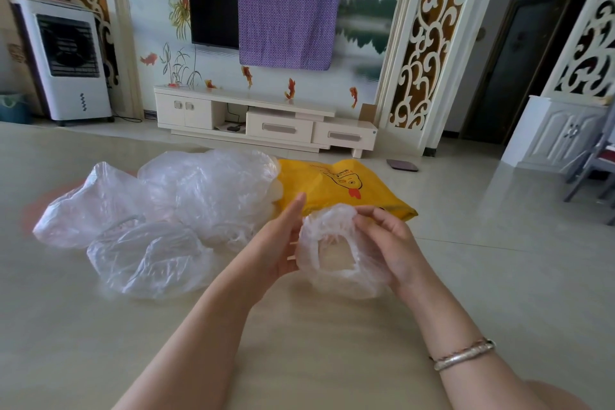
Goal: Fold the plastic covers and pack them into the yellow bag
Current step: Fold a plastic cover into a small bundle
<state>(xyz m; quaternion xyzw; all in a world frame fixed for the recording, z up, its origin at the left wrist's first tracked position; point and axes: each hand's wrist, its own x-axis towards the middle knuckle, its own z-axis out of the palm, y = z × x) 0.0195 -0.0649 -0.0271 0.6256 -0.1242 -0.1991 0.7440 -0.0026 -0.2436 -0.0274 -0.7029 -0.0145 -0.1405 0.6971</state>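
Holding one crumpled clear plastic cover (336,253) above the beige tabletop (316,343), I pinch it in my right grip (392,243); my left grip (283,240) is open, fingers straight against it, near the flat yellow plastic bag (346,186).

Right hand (391,243) pinches a plastic cover (336,256); left hand (283,243) flat alongside.

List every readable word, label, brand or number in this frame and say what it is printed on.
Nothing can be read with confidence.
Yellow bag: a line of small dark print above a chicken drawing, too small and blurred to read.
Clear plastic covers: no print visible.
Cover held in the right hand, the left hand beside it: no print visible.
White air cooler: no legible label.
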